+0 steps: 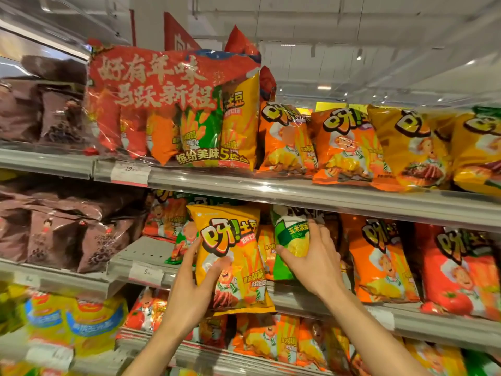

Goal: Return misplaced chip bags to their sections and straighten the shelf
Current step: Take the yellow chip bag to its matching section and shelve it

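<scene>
Supermarket shelving fills the view, with the middle shelf [311,301] at hand height. Out in front of that shelf, a yellow chip bag [230,256] is held upright in the left hand [189,291], whose fingers curl round its lower left edge with the thumb on the front. Just right of it, a green chip bag [287,240] stands on the middle shelf among orange packs; the right hand [311,256] grips it, fingers wrapped over its right side and thumb against its lower front.

Further right on the same shelf stand an orange chip bag [379,256] and a red tomato chip bag [458,270]. Left of the yellow bag, more orange and green packs lie further back, and a price tag [145,272] sits on the shelf edge. Brown snack bags [59,234] are piled at the far left.

On the upper shelf [298,191], a large red multipack [173,107] wrapped in clear film stands left of centre, with orange bags [284,139] and yellow bags [412,147] leaning to its right. Below, the bottom shelf holds more orange packs and blurred yellow bags with blue labels [76,318].
</scene>
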